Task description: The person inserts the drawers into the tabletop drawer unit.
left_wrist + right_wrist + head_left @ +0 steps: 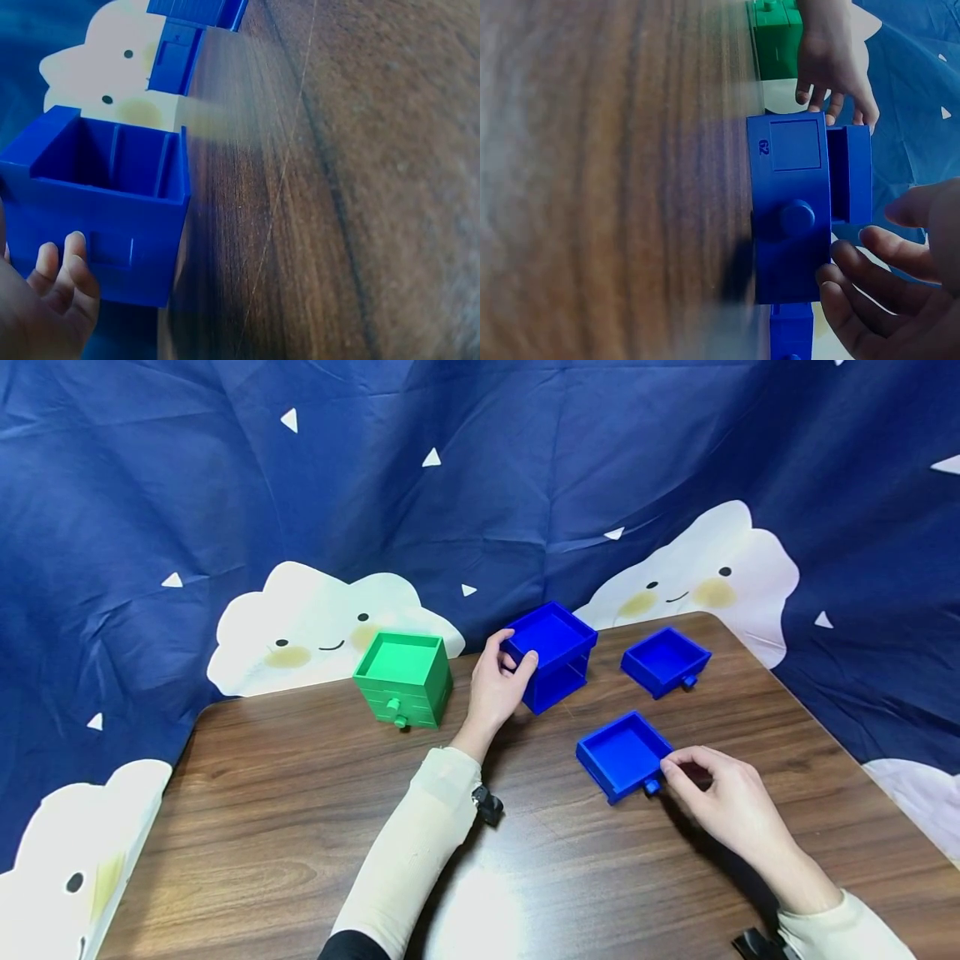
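One green box (401,660) stands left of centre, apart from the left hand (495,689), which clamps the left side of the blue case (558,639), probably light, stiff plastic. At lower right, the near drawer (626,752) looks slick; its knob (652,787) should give a hold. Behind, the far drawer (666,660) seems out of the way. The right hand's (723,793) bent fingertips touch the near drawer's rim; whether they pinch, I cannot tell.

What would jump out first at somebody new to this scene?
Probably the blue cabinet, its front open, gripped by the left hand near the back of the table. To its right are a far drawer and a near drawer by the right hand. A green cabinet stands to the left.
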The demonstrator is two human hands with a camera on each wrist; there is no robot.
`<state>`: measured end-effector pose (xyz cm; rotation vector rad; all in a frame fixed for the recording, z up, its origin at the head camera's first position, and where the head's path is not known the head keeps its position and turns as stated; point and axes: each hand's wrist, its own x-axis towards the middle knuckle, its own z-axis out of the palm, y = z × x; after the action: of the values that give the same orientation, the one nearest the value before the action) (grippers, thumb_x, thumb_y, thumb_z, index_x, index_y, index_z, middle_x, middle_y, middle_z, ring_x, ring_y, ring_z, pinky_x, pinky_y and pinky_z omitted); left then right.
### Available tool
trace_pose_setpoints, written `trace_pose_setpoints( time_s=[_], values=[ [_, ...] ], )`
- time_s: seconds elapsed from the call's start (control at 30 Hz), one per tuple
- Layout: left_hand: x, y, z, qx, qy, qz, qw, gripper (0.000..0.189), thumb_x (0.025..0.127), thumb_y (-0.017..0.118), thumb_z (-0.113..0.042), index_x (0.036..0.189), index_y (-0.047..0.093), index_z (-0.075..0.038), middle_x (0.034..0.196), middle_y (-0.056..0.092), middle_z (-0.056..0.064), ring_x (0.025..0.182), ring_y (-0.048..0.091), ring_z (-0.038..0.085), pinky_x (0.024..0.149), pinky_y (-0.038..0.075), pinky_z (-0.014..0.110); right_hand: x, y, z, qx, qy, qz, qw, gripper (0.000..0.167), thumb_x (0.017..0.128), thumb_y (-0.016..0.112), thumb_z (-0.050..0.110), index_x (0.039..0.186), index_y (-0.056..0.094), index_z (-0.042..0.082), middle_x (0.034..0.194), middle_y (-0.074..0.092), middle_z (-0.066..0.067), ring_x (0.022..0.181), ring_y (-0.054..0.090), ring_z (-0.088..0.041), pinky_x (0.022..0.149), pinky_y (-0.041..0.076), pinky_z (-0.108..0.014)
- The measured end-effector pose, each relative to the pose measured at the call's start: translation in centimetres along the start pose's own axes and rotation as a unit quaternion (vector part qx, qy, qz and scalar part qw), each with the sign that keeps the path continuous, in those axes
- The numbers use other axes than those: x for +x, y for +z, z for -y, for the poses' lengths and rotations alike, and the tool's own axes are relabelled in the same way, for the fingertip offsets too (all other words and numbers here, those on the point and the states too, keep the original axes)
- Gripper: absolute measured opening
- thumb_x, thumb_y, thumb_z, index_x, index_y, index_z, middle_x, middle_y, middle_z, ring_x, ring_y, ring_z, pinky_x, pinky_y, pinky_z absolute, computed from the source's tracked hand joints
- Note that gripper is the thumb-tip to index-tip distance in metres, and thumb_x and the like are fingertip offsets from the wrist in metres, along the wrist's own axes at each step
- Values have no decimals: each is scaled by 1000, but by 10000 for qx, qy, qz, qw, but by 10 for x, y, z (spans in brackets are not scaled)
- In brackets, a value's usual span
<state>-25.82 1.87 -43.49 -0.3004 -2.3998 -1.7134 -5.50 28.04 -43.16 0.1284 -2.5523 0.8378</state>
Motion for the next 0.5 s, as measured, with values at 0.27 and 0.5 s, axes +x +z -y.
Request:
trace_pose_setpoints(
  time_s=[0.27, 0.5],
  values=[
    [-1, 0, -1, -40, -25, 14, 10000, 56, 99, 73, -35, 150, 57, -19, 94, 58, 6, 73, 57, 10, 69, 47, 22, -3, 1, -3, -122, 79, 244, 9996, 12, 90, 84, 7, 97, 80, 15, 83, 75, 4, 72, 52, 8, 65, 40, -14],
    [-2, -1, -2, -85, -45, 41, 9999, 56, 99, 73, -36, 150, 58, -20, 95, 58, 7, 74, 57, 11, 69, 47, 21, -2, 0, -2, -267, 297, 614, 9973, 5, 92, 83, 13, 97, 81, 15, 84, 75, 4, 72, 52, 6, 64, 45, -22]
  ],
)
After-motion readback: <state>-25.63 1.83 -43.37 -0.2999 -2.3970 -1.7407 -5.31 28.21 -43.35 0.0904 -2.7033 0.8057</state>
